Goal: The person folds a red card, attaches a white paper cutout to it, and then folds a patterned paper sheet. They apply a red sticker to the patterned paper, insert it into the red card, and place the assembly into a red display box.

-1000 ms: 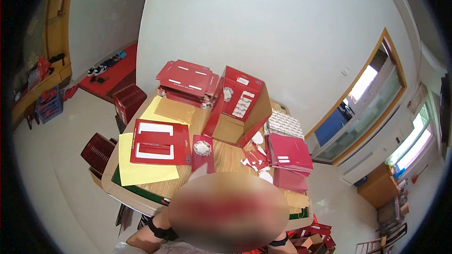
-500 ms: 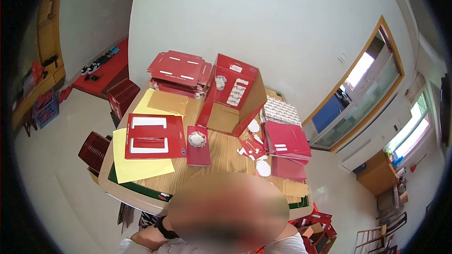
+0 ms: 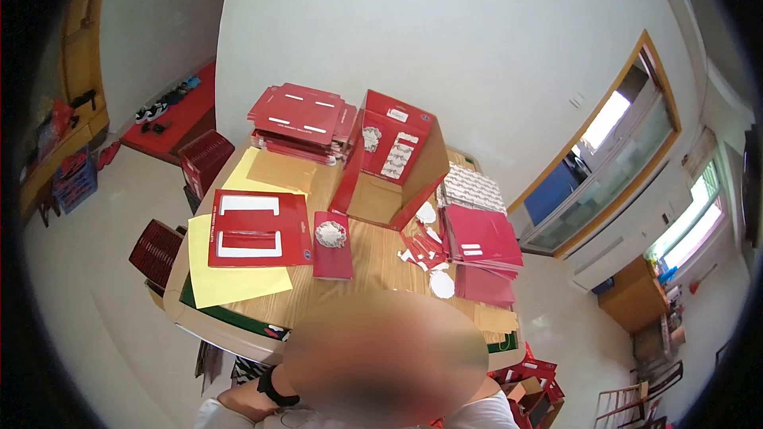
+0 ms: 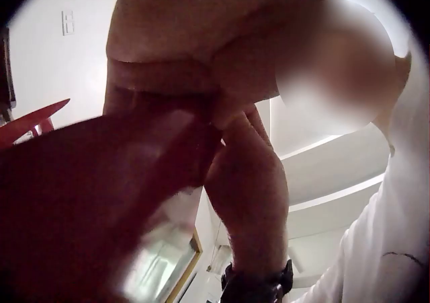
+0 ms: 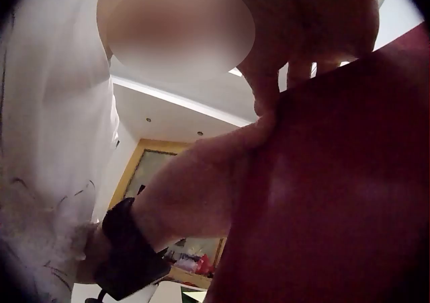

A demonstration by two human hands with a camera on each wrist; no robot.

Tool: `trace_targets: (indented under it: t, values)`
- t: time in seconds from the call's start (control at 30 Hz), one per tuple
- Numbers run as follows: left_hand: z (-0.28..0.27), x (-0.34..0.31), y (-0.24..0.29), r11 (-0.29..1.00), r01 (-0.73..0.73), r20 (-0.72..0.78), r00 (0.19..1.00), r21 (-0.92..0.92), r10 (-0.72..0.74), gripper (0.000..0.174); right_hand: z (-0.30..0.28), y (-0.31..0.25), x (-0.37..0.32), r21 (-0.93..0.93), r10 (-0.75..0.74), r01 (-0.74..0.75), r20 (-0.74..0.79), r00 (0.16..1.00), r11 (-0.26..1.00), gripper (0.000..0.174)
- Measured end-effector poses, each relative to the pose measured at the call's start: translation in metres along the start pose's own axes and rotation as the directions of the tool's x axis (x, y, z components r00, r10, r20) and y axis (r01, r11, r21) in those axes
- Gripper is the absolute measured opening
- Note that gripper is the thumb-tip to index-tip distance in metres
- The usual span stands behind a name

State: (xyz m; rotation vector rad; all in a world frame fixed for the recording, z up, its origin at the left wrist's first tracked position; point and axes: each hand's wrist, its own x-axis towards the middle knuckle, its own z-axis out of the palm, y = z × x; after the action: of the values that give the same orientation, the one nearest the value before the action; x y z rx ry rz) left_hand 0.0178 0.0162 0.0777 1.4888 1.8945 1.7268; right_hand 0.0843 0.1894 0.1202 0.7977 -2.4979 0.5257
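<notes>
A broad dark red card [image 4: 87, 202] is held between both hands, its underside filling much of each wrist view. My left hand [image 4: 215, 41] grips its edge at the top of the left wrist view. In the right wrist view my right hand [image 5: 316, 20] bends its fingers over the upper edge of the card, with the left hand pinching the edge close by. The head view hides both hands behind a blurred oval. Just beyond lies a narrow dark red wallet [image 3: 334, 262] with a white ornate cut-out [image 3: 331, 233] on it.
Yellow sheets [image 3: 238, 290] lie at left under a printed red card [image 3: 294, 226]. Behind stand a stack of red cards [image 3: 306, 115] and an open red box [image 3: 429, 167]. At right are white cut-outs [image 3: 442, 284], red wallets [image 3: 481, 230] and a patterned white stack [image 3: 473, 187].
The head view has tilted, so the table sits higher and further left. A pale pointed piece by the narrow wallet's near end has gone out of view behind the blur.
</notes>
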Motion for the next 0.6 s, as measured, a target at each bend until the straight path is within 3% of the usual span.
trace_targets:
  t: [0.13, 0.27, 0.4, 0.6]
  values:
    - [0.002, 0.003, -0.006, 0.993, -0.095, -0.02, 0.995, 0.071, 0.097, 0.033, -0.004, 0.001, 0.001, -0.029, -0.044, 0.041, -0.117, 0.992, 0.999, 0.025]
    - [0.005, 0.002, -0.024, 0.986, -0.107, 0.02, 0.994, 0.131, 0.106, 0.032, -0.027, -0.002, 0.005, -0.152, 0.024, -0.065, -0.263, 0.965, 0.986, 0.017]
    - [0.007, -0.009, -0.038, 0.977, -0.071, 0.062, 0.996, 0.199, 0.06, 0.031, -0.04, -0.003, 0.007, -0.147, 0.085, -0.137, -0.315, 0.945, 0.98, 0.01]
    - [0.005, -0.018, -0.051, 0.945, -0.051, 0.115, 0.993, 0.323, 0.014, 0.035, -0.036, -0.004, 0.001, -0.144, 0.073, -0.121, -0.3, 0.951, 0.982, 0.015]
